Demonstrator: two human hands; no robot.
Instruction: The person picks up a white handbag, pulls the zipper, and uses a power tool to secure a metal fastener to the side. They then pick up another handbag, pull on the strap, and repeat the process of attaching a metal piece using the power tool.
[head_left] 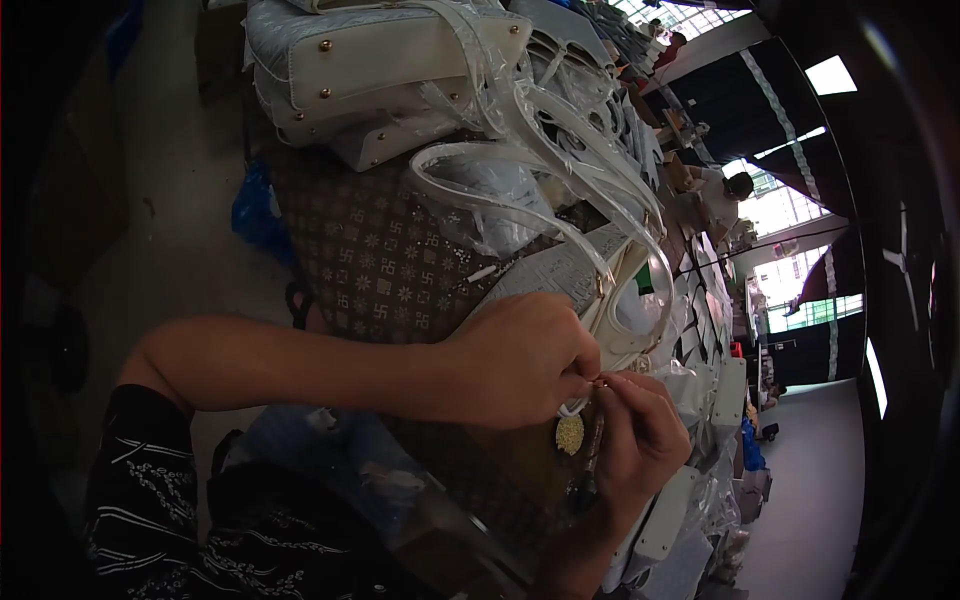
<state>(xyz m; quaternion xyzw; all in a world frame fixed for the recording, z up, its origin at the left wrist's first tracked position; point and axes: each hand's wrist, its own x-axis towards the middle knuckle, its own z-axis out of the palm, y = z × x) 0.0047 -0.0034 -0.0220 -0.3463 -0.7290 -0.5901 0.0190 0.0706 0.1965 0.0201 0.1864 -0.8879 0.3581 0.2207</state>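
My left hand (pixel 525 360) reaches in from the left, fingers closed in a pinch. My right hand (pixel 645 435) comes up from below, thumb and fingers pinched against the left fingertips. Between the two sits a small gold-coloured metal fitting (pixel 601 383), mostly hidden by the fingers. Just under it hangs a white loop (pixel 573 407) with a yellowish oval tag (pixel 569 436). A white handbag (pixel 625 345) with long white straps lies right behind the hands. Beside the right fingers shows a thin brownish piece (pixel 594 450).
A brown patterned cover (pixel 375 240) lies under the work, with a small white stick (pixel 482 273) on it. More white handbags (pixel 390 65) in clear plastic are heaped at the top, others (pixel 665 515) at lower right. Farther off, a person (pixel 720 195) sits near the windows.
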